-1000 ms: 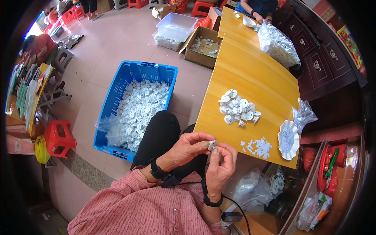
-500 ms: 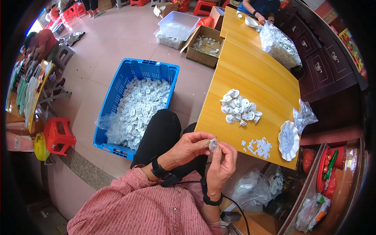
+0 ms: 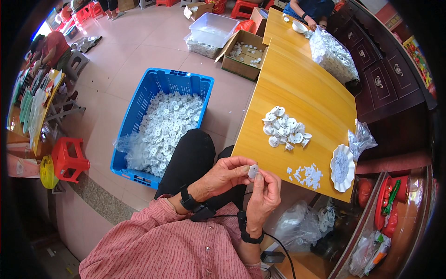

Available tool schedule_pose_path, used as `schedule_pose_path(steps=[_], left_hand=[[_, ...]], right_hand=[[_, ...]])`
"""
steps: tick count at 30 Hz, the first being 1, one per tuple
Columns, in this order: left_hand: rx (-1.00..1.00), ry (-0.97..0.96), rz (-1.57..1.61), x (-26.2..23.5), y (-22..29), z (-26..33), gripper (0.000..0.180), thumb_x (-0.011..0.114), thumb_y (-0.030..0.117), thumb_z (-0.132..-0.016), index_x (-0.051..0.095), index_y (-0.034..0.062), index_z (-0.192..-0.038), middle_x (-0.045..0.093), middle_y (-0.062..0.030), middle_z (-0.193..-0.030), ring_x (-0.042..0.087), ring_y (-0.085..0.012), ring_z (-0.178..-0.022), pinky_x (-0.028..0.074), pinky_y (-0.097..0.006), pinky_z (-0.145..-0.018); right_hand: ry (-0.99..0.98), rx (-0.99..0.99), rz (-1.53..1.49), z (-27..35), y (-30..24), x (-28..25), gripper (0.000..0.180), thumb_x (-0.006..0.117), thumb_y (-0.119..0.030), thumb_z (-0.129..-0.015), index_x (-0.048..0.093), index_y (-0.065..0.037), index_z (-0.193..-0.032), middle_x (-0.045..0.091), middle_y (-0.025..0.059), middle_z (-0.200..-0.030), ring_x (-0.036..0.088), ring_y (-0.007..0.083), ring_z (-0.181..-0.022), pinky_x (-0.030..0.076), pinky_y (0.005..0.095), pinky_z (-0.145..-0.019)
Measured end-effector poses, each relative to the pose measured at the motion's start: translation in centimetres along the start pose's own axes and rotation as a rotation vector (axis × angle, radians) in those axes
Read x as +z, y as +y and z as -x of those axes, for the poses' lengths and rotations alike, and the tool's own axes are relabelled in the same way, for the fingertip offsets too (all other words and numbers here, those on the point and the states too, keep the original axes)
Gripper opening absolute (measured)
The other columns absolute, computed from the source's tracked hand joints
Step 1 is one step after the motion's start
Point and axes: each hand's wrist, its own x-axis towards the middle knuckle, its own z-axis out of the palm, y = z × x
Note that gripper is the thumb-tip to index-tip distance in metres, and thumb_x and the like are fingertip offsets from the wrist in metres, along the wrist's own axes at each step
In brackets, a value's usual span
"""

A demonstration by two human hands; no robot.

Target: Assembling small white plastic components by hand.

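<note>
small white disc (image 3: 253, 171) pinched between fingertips

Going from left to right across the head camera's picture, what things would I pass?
Red stool → blue crate of white parts → left hand → small white part → right hand → small white pieces → white scalloped dish

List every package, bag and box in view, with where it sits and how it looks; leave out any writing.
Blue crate: floor, left of table, rectangular, holds white parts.
Cardboard box: floor beyond the crate, brown, open.
Clear tub: floor, beside the cardboard box.
Clear bag: far table end, bulging with white parts.
Small clear bag: right table edge, crumpled.
</note>
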Motion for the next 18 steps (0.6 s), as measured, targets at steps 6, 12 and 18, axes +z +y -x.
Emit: schedule_pose_path(steps=[6,12,18], left_hand=[[0.004,0.009,-0.009,-0.1,0.0,0.1,0.030,0.063,0.013,-0.101,0.062,-0.0017,-0.126,0.067,-0.0105,-0.114,0.068,-0.0189,-0.097,0.057,-0.030,-0.085],[0.000,0.036,-0.040,-0.1,0.0,0.2,0.030,0.063,0.012,-0.100,0.062,-0.0021,-0.127,0.067,-0.0121,-0.114,0.069,-0.0219,-0.097,0.058,-0.031,-0.083],[0.002,0.022,-0.025,-0.3,-0.1,0.1,0.030,0.063,0.011,-0.100,0.062,-0.0021,-0.127,0.067,-0.0131,-0.114,0.070,-0.0228,-0.097,0.059,-0.030,-0.082]], right_hand=[[0.116,0.063,0.034,-0.7,0.7,-0.3,0.014,0.062,-0.006,-0.100,0.067,0.005,-0.107,0.068,0.0066,-0.100,0.062,0.0110,-0.089,0.051,0.0258,-0.082],[0.194,0.064,0.262,-2.5,2.8,-1.4,0.012,0.068,-0.008,-0.095,0.070,0.002,-0.099,0.072,0.0113,-0.088,0.068,0.0192,-0.076,0.054,0.0323,-0.071],[0.203,0.035,0.299,-3.3,3.3,-1.7,0.008,0.069,-0.006,-0.093,0.070,0.001,-0.097,0.073,0.0113,-0.088,0.070,0.0202,-0.074,0.055,0.0326,-0.068]])
